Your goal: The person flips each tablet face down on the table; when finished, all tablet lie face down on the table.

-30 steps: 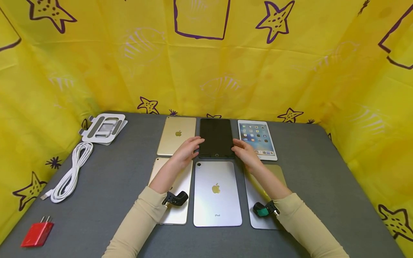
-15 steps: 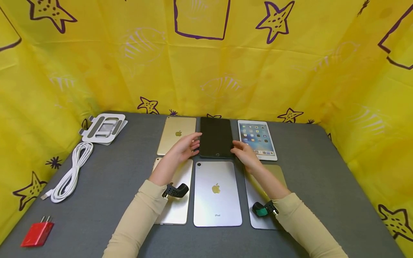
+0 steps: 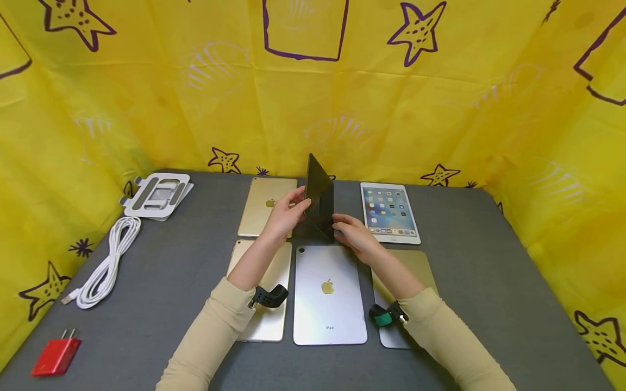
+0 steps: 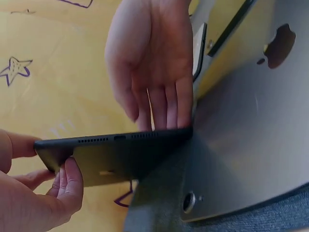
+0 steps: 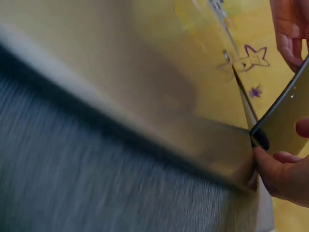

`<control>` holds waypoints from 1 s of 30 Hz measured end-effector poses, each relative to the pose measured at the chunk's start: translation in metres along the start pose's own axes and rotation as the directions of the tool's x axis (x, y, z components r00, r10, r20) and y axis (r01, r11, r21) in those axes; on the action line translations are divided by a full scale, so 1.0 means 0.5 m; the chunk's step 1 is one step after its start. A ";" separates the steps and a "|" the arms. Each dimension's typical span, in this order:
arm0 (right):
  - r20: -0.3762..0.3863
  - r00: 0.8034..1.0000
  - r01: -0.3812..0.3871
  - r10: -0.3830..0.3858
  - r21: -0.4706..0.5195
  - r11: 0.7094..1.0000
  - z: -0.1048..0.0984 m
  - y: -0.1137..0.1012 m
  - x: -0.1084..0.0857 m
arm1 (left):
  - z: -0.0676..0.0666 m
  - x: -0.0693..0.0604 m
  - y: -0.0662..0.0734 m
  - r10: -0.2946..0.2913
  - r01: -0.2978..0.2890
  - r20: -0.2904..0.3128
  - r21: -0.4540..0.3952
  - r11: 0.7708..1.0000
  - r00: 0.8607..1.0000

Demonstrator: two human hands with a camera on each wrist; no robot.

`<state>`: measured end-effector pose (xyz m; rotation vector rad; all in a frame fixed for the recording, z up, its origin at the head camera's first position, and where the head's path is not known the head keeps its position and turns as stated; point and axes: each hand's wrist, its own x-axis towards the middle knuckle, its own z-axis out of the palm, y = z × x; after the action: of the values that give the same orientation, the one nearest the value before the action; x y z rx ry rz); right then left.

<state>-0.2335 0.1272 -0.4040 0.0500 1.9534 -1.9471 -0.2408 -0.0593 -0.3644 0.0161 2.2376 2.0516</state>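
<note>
A black tablet [image 3: 320, 196] is tipped up on edge in the middle of the back row. My left hand [image 3: 283, 216] pinches its raised left side, thumb on one face and fingers on the other, as the left wrist view of that hand [image 4: 43, 200] shows. At the lower right side is my right hand [image 3: 356, 237], its fingertips touching the tablet. In the left wrist view the right hand's fingers [image 4: 164, 99] look fairly straight, with their tips partly hidden behind the tablet's edge. Directly in front lies a silver tablet [image 3: 329, 304], back up.
A gold tablet [image 3: 259, 212] and a white tablet with a lit screen [image 3: 391, 209] flank the spot. Two more [image 3: 266, 309] [image 3: 391, 293] lie under my forearms. Left are a folding stand [image 3: 137, 203], white cable [image 3: 110, 263] and red charger [image 3: 56, 355]; a yellow curtain surrounds the table.
The black tablet has gone from lying flat to standing steeply on edge, its left side raised. My left hand has risen with it, and my right hand has shifted left.
</note>
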 end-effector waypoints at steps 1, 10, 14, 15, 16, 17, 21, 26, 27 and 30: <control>0.006 1.000 -0.005 0.005 0.015 1.000 0.005 0.000 0.002 | 0.001 -0.004 0.004 0.015 -0.015 0.007 0.004 1.000 1.000; 0.034 0.999 0.020 -0.019 -0.011 1.000 0.031 -0.019 0.016 | 0.015 -0.018 0.013 0.079 -0.081 0.073 0.030 0.996 0.994; -0.035 0.994 0.101 -0.101 -0.016 0.995 0.031 -0.045 0.021 | 0.017 -0.018 0.012 0.068 -0.070 0.051 0.037 0.997 0.996; -0.049 0.991 0.125 -0.125 -0.005 0.992 0.031 -0.052 0.021 | 0.017 -0.019 0.011 0.066 -0.068 0.046 0.038 0.997 0.997; -0.061 0.987 0.148 -0.147 0.009 0.989 0.031 -0.060 0.022 | 0.017 -0.018 0.011 0.068 -0.069 0.044 0.035 0.997 0.997; -0.071 0.983 0.169 -0.167 0.025 0.985 0.032 -0.066 0.022 | 0.018 -0.018 0.011 0.069 -0.070 0.042 0.031 0.997 0.997; -0.111 0.967 0.237 -0.230 0.060 0.970 0.037 -0.088 0.021 | 0.021 -0.017 0.012 0.064 -0.065 0.036 0.019 0.998 0.997; -0.114 0.954 0.285 -0.278 0.050 0.957 0.040 -0.100 0.015 | 0.024 -0.017 0.012 0.058 -0.059 0.033 0.020 0.998 0.998; -0.111 0.953 0.289 -0.283 0.042 0.956 0.040 -0.101 0.014 | 0.024 -0.017 0.012 0.058 -0.059 0.035 0.016 0.998 0.998; -0.111 0.952 0.290 -0.286 0.027 0.957 0.041 -0.105 0.010 | 0.025 -0.017 0.012 0.054 -0.054 0.043 0.004 0.999 0.998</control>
<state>-0.2484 0.1040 -0.3547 -0.1311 2.0841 -2.2115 -0.2318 -0.0472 -0.3588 0.1214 2.2411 2.0515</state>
